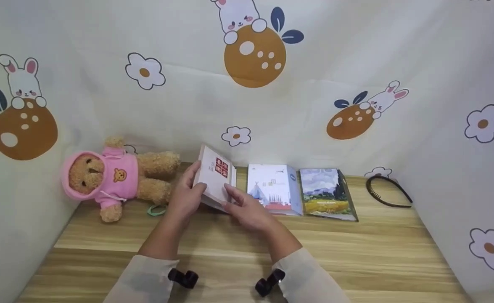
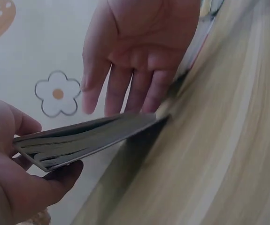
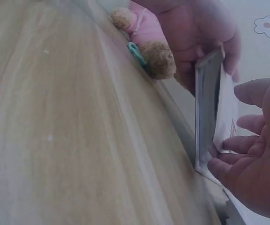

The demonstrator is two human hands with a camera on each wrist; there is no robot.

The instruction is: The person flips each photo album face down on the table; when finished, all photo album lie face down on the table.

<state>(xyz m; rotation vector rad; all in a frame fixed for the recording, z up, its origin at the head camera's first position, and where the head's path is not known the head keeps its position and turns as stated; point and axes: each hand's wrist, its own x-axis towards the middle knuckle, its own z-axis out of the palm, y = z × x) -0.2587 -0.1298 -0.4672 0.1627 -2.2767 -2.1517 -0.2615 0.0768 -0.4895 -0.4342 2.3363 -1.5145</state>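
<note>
My left hand (image 1: pixel 185 198) grips a white photo album (image 1: pixel 217 171) by its left side, thumb on the cover and fingers behind it. Red square lettering marks the cover, and the album is tilted, its lower edge close over the table. In the left wrist view, the slightly parted pages (image 2: pixel 73 140) show between the covers. Loosely extended, the fingers of my right hand (image 1: pixel 249 209) are at the album's right side. The right wrist view has these fingertips (image 3: pixel 217 166) right at the album's edge.
To the right lie a pale-blue illustrated album (image 1: pixel 272 187) and a landscape-painting album (image 1: pixel 326 191), then a black headband (image 1: pixel 387 191). At left is a teddy bear (image 1: pixel 120 176) in a pink hoodie, near a green ring (image 1: pixel 156 210). A printed cloth (image 1: pixel 179 109) hangs behind the wooden table (image 1: pixel 230 261).
</note>
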